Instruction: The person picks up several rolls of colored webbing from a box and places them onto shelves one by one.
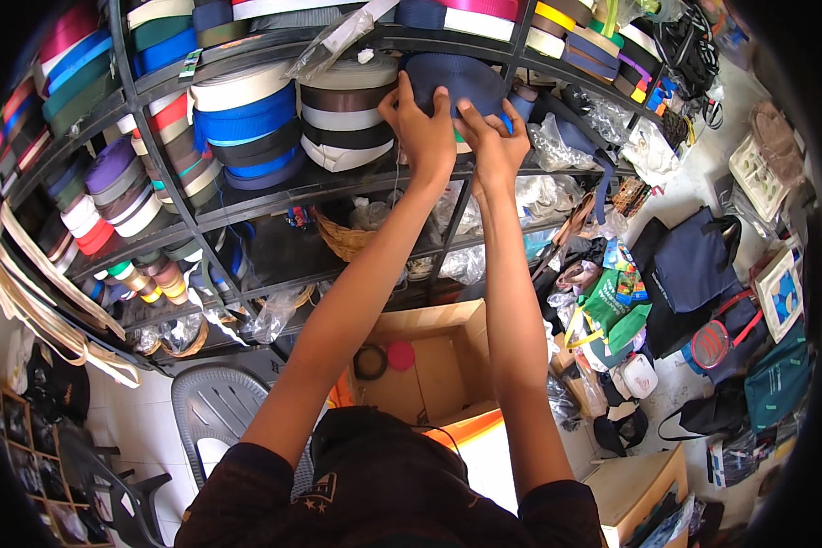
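Both my arms reach up to a black shelf, where a wide navy roll of webbing lies on its flat side. My left hand presses its fingers and thumb against the roll's front left. At the front right, my right hand has its fingers curled against the same roll. My hands hide what sits directly under it. Just left stands a stack of cream, brown, grey, black and white webbing rolls. Farther left is another stack with blue, black and cream rolls.
Below my arms stands an open cardboard box holding a pink roll and a black roll. A grey plastic chair is at left. Bags, including a navy one, crowd the floor at right. A wicker basket sits on the lower shelf.
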Demonstrator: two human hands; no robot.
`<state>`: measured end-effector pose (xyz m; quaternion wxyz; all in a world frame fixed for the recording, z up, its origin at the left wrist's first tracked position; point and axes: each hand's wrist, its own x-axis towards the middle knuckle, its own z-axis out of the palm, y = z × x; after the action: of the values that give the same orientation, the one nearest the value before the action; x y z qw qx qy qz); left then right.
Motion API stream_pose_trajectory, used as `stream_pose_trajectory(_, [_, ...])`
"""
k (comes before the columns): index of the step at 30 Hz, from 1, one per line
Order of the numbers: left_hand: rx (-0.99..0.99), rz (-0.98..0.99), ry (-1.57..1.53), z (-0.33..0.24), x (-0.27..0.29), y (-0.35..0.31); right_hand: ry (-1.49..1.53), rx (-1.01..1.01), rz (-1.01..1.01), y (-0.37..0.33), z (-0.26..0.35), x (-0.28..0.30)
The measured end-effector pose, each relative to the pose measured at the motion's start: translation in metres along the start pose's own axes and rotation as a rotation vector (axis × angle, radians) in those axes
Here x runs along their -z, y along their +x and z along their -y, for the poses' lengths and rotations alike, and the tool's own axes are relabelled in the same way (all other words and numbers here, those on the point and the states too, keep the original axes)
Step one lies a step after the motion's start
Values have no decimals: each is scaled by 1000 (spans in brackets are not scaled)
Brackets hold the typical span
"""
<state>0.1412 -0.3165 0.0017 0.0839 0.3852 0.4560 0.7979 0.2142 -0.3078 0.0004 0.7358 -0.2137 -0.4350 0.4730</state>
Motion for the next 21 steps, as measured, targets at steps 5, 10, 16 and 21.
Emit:
stream_pose_trajectory(5, [-71, 22, 65, 1, -16, 26, -14, -11, -24, 31, -6, -10])
stream_pose_trajectory(10, [-86, 119, 155, 6, -29, 50, -81, 15, -84, 68, -28, -24])
stream_pose_trajectory(16, [-84, 240, 324, 22, -51, 67, -638, 199, -134, 119, -58, -5])
stream_pose_trajectory(21, [-164, 110, 445, 49, -61, 85, -797, 211, -31, 110, -59, -23])
